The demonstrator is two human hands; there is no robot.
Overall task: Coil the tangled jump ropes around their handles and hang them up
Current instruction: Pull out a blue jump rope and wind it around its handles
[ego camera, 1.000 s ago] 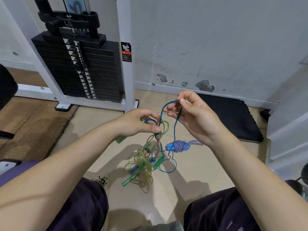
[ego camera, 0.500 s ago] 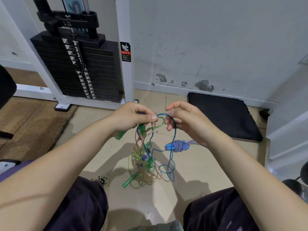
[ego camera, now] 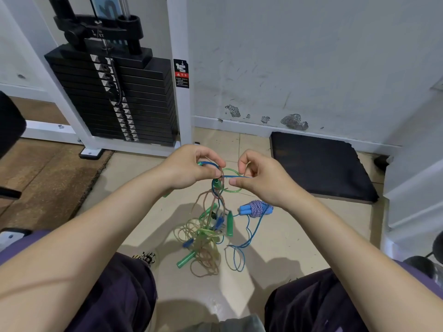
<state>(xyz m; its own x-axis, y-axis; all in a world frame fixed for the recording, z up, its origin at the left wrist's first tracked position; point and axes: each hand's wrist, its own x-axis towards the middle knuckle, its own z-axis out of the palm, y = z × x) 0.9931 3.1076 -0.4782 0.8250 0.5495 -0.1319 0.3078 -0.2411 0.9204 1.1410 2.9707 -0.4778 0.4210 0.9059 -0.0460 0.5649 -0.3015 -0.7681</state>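
Head view looks down at two hands close together above the floor point(ego camera: 275, 236). Left hand point(ego camera: 189, 170) pinches a knot where the blue rope point(ego camera: 249, 232) and green rope point(ego camera: 231, 179) cross. Right hand point(ego camera: 260, 178) pinches the blue rope just beside it. Below them the tangle of ropes point(ego camera: 203, 240) hangs down to the floor between the knees. A wound blue-handled rope point(ego camera: 256, 208) lies near it. The weight stack point(ego camera: 134, 101) stands at the back left, and the black mat point(ego camera: 321, 166) lies against the wall on the right.
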